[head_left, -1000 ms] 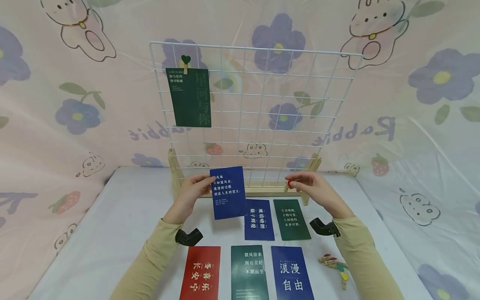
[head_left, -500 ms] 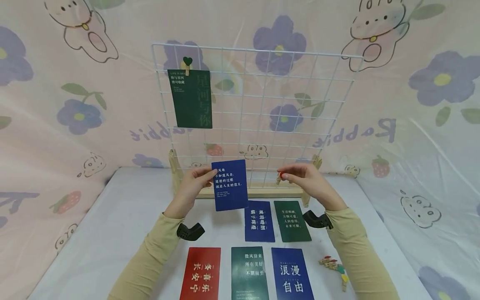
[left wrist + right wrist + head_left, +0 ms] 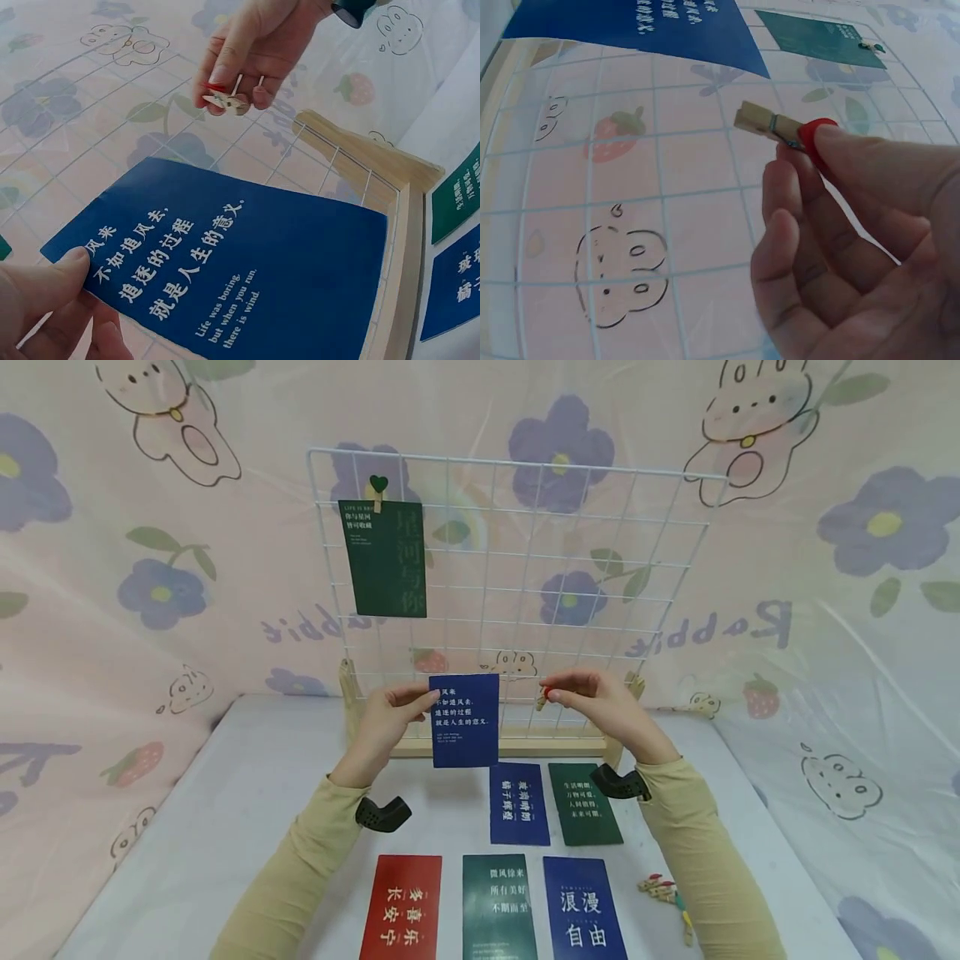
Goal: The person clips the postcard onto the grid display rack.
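Observation:
A blue card (image 3: 465, 727) with white writing hangs upright in front of the grid's lower part; my left hand (image 3: 386, 731) pinches its left edge between thumb and fingers. To the card's right, apart from it, my right hand (image 3: 600, 706) pinches a small wooden clothespin (image 3: 769, 124) by its red end. The pin's jaws look closed and point toward the card. Behind both hands stands a white wire grid rack (image 3: 510, 531). On its upper left a green card (image 3: 386, 560) is held by a clothespin with a green heart (image 3: 378, 485).
On the white table (image 3: 187, 827) lie a red card (image 3: 401, 906), a pale green card (image 3: 498, 906), two blue cards, one of them the upper blue card (image 3: 519, 806), and a dark green card (image 3: 585, 818). Several clothespins (image 3: 660, 889) lie by the right forearm.
My left hand has raised the blue card slightly and moved it right, turning it more upright. The right hand has brought the clothespin leftward and up, closer to the card.

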Available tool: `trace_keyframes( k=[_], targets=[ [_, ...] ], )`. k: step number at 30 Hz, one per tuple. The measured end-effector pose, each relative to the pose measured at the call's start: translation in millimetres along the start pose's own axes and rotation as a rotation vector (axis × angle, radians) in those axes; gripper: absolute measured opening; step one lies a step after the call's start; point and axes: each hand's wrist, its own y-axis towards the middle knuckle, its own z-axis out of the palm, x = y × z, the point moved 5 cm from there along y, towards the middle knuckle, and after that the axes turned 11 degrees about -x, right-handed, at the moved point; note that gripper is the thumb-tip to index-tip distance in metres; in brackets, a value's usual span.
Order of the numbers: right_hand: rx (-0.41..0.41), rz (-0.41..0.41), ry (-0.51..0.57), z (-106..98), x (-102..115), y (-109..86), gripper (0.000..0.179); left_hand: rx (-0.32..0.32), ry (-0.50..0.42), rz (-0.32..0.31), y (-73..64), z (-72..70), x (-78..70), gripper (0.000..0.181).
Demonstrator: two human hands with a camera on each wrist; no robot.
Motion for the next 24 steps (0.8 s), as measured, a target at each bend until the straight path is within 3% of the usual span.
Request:
trace_keyframes(
  k=[5, 12, 24],
  targets=[
    [-0.003, -0.032, 0.021, 1, 12, 7.4, 0.027, -0.021, -0.005, 0.030, 4.6, 1.6, -9.4, 0.033],
    [-0.001, -0.038, 0.043, 3, 27, 15.9, 0.026, -0.038, -0.003, 0.014, 8.0, 3.2, -20.1, 0.033],
    [-0.044, -0.088, 0.054, 0, 49, 26.2, 0.027, -0.065, -0.035, 0.119, 13.0, 4.9, -47.1, 0.031]
  ],
)
